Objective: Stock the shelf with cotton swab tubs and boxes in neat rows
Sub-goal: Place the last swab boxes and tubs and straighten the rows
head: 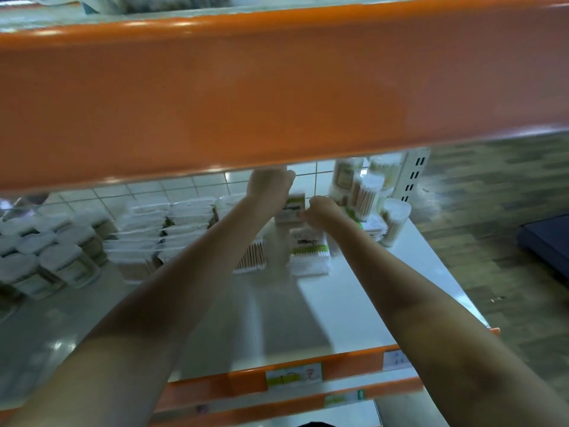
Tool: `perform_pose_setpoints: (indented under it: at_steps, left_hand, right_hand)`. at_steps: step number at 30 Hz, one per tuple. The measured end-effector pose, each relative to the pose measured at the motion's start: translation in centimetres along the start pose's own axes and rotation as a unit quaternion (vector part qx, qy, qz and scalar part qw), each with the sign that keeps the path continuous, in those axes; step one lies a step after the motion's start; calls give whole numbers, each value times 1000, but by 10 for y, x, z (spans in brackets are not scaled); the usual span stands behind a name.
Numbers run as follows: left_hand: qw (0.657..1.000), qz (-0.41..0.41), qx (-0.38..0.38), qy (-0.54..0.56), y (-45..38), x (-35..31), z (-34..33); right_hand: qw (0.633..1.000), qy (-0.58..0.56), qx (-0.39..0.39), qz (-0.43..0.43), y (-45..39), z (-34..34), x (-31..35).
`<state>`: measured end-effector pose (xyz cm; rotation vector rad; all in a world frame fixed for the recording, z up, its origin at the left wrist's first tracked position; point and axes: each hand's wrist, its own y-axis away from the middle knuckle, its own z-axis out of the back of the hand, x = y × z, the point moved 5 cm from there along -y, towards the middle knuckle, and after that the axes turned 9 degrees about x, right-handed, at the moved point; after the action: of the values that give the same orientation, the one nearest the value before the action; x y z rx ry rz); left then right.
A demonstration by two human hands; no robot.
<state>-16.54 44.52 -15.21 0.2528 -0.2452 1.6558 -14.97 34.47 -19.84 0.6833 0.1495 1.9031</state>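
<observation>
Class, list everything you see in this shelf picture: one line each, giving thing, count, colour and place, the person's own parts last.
Round tubs: many, white-lidded, shelf left.
Flat packs: stacked rows, white, centre-left.
Swab box: one, white and green, held between both hands.
Loose packs: a few, white and green, below the box.
Tall tubs: several, clear, back right.
Shelf: one, white, orange edge.
Upper shelf: one, orange, top.
Left hand: grips box.
Right hand: grips box.
</observation>
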Motion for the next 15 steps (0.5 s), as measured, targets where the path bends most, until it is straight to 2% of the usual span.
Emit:
perform_pose_setpoints:
  at_steps: [5,10,15]
  left_hand:
    - [993,-15,-97,67,25,-10,19]
    - [981,-11,-96,171,76,-28,10]
    - [971,6,-63,230,108,-38,-23]
  right_hand:
    - [999,36,0,38,11,-5,0]
    - [990,112,53,75,23,-23,2]
    - [986,114,44,114,30,-27,2]
